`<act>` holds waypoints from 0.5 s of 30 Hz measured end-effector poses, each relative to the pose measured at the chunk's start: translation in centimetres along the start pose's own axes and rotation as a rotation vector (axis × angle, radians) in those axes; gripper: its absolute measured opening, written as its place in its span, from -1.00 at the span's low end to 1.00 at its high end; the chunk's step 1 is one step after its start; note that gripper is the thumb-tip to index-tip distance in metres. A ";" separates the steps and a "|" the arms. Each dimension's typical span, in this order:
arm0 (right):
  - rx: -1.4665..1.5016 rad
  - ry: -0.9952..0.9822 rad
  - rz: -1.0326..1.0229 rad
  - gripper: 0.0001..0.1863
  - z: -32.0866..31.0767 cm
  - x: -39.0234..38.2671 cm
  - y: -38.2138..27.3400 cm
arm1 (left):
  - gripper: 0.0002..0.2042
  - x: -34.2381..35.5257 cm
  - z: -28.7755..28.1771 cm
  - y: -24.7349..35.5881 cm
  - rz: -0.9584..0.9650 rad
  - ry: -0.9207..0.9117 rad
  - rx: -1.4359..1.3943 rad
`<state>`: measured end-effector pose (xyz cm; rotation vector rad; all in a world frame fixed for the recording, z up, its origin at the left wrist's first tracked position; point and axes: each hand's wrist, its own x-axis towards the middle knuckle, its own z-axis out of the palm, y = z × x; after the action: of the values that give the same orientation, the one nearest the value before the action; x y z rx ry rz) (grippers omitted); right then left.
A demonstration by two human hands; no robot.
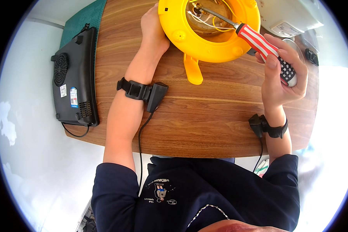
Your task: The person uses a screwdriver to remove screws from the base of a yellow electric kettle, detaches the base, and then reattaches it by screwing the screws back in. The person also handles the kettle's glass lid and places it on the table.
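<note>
A yellow round appliance (210,55), perhaps an electric kettle seen from below, is at the far middle of the table. White and yellow wires (208,17) show in its open centre, over a metal bottom. One yellow tab or handle (193,70) sticks out toward me. My left hand (151,27) is against its left side, gripping it, with the fingertips hidden behind the rim. My right hand (284,67) is closed around a screwdriver (257,40) with a red and white striped, star-patterned handle. The screwdriver's shaft slants across the opening, its tip among the wires at the upper left.
A black induction cooker (75,79) rests on edge or upside down at the left, its cable trailing, partly over a green mat (79,19). A whitish container (290,15) stands at the far right, near a small black object (311,57). Cabled black devices are strapped to both forearms.
</note>
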<state>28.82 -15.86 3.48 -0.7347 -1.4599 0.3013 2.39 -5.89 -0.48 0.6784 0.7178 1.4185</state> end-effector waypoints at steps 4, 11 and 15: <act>-0.002 -0.013 -0.008 -0.68 0.0 0.0 0.0 | -0.78 0.0 -0.4 -0.1 0.005 -0.009 -0.015; -0.045 -0.070 -0.074 -0.63 0.1 -0.2 0.4 | -0.77 0.0 -0.3 0.0 0.011 0.008 0.029; -0.052 -0.060 -0.072 -0.62 0.1 -0.2 0.2 | -0.76 0.4 -0.2 -0.3 0.014 0.048 0.028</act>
<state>28.78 -15.82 3.26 -0.7183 -1.5528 0.2323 2.42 -5.53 -0.87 0.6737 0.7727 1.4436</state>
